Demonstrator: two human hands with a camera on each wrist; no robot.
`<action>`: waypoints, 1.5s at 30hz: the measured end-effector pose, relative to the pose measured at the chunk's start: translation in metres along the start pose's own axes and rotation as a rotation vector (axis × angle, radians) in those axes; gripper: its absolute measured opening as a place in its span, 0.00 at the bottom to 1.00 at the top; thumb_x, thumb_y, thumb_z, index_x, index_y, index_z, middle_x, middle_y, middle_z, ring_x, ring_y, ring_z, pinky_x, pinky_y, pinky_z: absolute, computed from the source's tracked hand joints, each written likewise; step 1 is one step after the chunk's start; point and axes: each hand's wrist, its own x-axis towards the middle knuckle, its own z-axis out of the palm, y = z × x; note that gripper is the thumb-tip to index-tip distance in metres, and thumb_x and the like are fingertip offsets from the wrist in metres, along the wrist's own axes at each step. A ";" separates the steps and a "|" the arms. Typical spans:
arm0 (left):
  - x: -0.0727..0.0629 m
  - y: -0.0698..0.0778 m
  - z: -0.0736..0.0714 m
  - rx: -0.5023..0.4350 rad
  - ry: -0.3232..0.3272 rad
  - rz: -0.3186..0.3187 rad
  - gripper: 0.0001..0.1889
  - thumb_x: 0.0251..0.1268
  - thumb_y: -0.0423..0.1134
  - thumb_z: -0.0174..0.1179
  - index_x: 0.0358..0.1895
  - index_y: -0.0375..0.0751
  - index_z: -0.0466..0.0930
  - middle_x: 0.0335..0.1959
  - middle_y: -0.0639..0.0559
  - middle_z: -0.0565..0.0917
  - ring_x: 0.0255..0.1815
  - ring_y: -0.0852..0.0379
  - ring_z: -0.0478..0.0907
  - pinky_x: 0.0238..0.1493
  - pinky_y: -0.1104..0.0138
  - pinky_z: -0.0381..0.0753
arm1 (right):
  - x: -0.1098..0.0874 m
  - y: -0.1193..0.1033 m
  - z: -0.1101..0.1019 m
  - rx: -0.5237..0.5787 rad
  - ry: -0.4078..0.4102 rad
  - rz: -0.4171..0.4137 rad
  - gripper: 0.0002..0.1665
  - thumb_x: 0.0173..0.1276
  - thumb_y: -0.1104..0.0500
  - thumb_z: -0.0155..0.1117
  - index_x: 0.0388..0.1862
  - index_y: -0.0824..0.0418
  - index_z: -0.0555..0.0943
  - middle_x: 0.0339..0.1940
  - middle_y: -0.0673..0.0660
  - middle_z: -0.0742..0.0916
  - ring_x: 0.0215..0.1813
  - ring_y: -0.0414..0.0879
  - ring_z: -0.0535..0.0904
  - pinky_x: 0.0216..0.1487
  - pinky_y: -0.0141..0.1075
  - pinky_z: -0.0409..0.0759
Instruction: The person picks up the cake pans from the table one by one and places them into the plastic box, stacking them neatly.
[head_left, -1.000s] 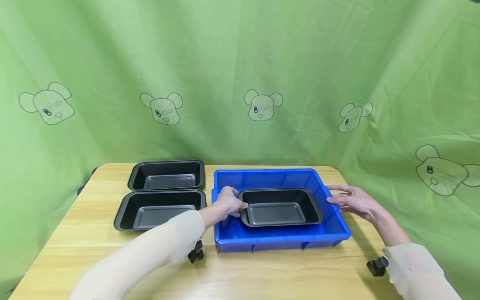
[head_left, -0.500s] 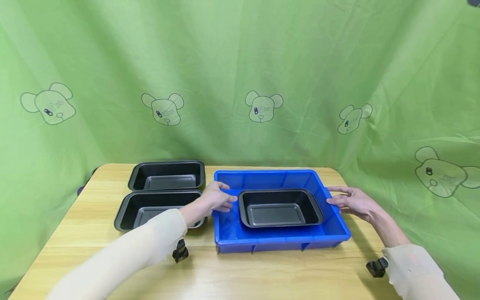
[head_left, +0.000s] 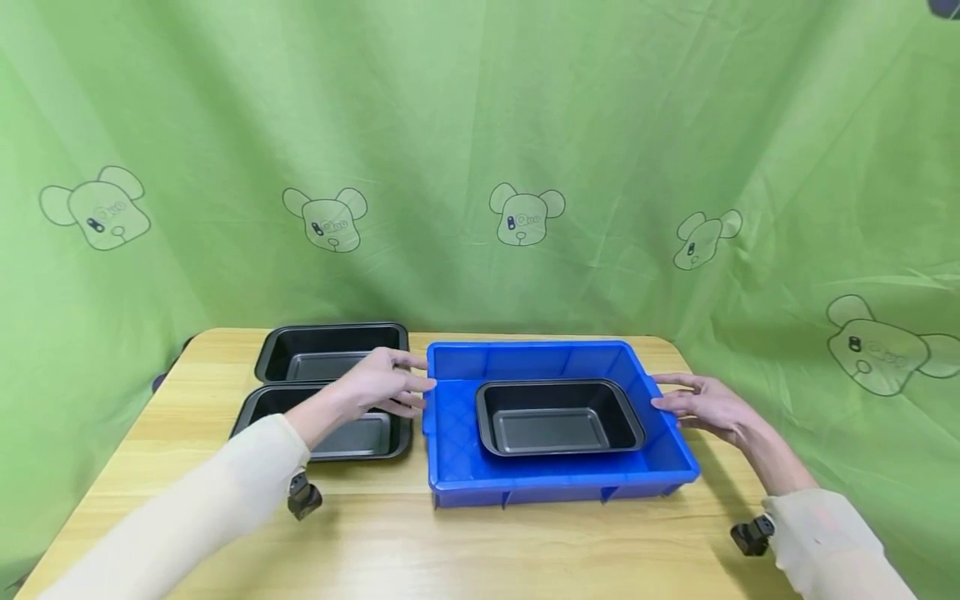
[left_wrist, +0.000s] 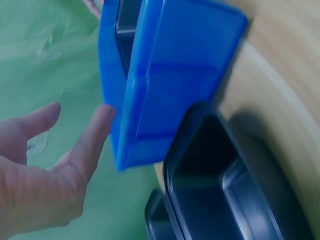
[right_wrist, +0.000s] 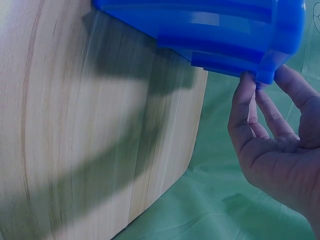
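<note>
A blue plastic bin (head_left: 555, 493) stands on the table with a black loaf pan (head_left: 551, 430) inside, towards its right. My left hand (head_left: 375, 382) has its fingers stretched at the bin's left rim and holds nothing; in the left wrist view a fingertip overlaps the rim. At the opposite end, my right hand (head_left: 708, 408) pinches the right rim, thumb over the top and fingers underneath, as the right wrist view shows. Beneath and behind my left hand lie the front loaf pan (head_left: 367, 435) and the rear loaf pan (head_left: 322, 364), partly hidden by it.
The wooden table (head_left: 480, 550) reaches back to a green curtain (head_left: 435, 125) printed with mouse heads. Both loaf pans outside the bin sit close along its left side, one behind the other.
My left hand has let go of the loaf pan in the bin and moved left, out to the bin's left rim. My right hand has kept its place on the right rim.
</note>
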 end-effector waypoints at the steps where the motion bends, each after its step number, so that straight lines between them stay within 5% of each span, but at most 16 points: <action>1: -0.002 0.000 -0.005 0.005 -0.004 -0.002 0.31 0.74 0.39 0.66 0.75 0.31 0.69 0.64 0.30 0.84 0.57 0.40 0.90 0.54 0.53 0.93 | 0.000 0.000 0.000 0.001 0.000 0.000 0.46 0.75 0.58 0.69 0.82 0.72 0.57 0.44 0.46 0.93 0.46 0.42 0.91 0.52 0.36 0.91; 9: -0.029 0.001 -0.047 0.070 -0.019 0.013 0.32 0.75 0.40 0.66 0.76 0.31 0.67 0.65 0.31 0.83 0.53 0.47 0.91 0.51 0.55 0.94 | 0.000 0.002 -0.001 -0.002 -0.004 -0.002 0.46 0.76 0.57 0.68 0.83 0.72 0.57 0.45 0.47 0.93 0.47 0.41 0.91 0.53 0.36 0.91; 17: -0.055 -0.011 -0.089 0.121 0.071 0.019 0.34 0.75 0.41 0.65 0.77 0.30 0.65 0.66 0.33 0.83 0.47 0.55 0.92 0.49 0.57 0.95 | 0.001 0.004 -0.002 -0.002 0.000 -0.003 0.46 0.76 0.57 0.68 0.83 0.71 0.58 0.45 0.47 0.93 0.46 0.41 0.91 0.51 0.35 0.91; 27: -0.081 -0.030 -0.141 0.211 0.125 -0.003 0.37 0.77 0.41 0.63 0.80 0.28 0.58 0.69 0.29 0.79 0.54 0.51 0.91 0.53 0.57 0.94 | 0.000 0.003 0.000 0.013 -0.005 -0.007 0.46 0.76 0.58 0.68 0.83 0.71 0.58 0.45 0.47 0.93 0.46 0.42 0.91 0.52 0.37 0.92; 36: -0.093 -0.055 -0.188 0.161 0.175 -0.012 0.41 0.78 0.46 0.62 0.81 0.26 0.53 0.55 0.54 0.90 0.49 0.60 0.90 0.56 0.59 0.93 | 0.001 0.002 -0.001 0.007 0.004 -0.004 0.45 0.75 0.58 0.69 0.82 0.70 0.59 0.45 0.46 0.92 0.45 0.40 0.91 0.51 0.36 0.91; 40: -0.097 -0.066 -0.195 0.203 0.193 -0.009 0.40 0.80 0.46 0.60 0.80 0.24 0.53 0.66 0.34 0.83 0.50 0.58 0.91 0.55 0.59 0.93 | 0.000 0.002 -0.001 0.007 0.011 -0.003 0.45 0.75 0.58 0.69 0.82 0.70 0.60 0.44 0.45 0.92 0.44 0.40 0.91 0.50 0.35 0.91; 45: -0.100 -0.084 -0.200 0.217 0.224 -0.036 0.40 0.80 0.45 0.60 0.80 0.22 0.53 0.65 0.33 0.84 0.47 0.61 0.91 0.55 0.60 0.93 | -0.001 0.003 0.000 0.006 0.012 -0.002 0.45 0.75 0.58 0.69 0.82 0.70 0.60 0.44 0.45 0.92 0.44 0.39 0.91 0.50 0.35 0.91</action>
